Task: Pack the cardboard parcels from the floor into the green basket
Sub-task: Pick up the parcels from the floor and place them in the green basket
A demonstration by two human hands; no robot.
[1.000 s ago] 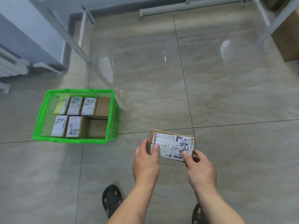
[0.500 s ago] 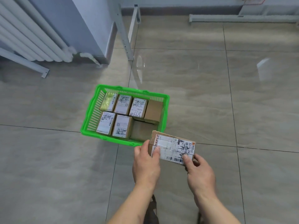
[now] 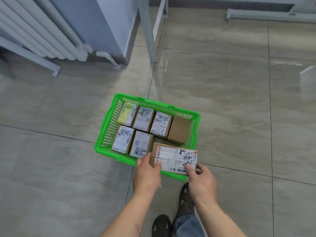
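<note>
Both hands, the left hand (image 3: pixel 147 173) and right hand (image 3: pixel 201 181), grasp the labelled cardboard parcel (image 3: pixel 174 159) over the green basket (image 3: pixel 104 134)'s 5 o'clock corner; the next move, I judge, is lowering it into the free gap there.

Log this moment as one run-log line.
stage: carrying | held: parcel in left hand and right hand | position: over near right corner of green basket | basket: six parcels inside

On the white shipping label (image 3: pixel 176 159) of the parcel (image 3: pixel 172 159) I hold, I read "507G" and "P8" printed along its right edge, over black handwriting. A label on a far parcel (image 3: pixel 161 124) in the green basket (image 3: pixel 196 117) bears a handwritten "8778". Other print is too small to read.
</note>
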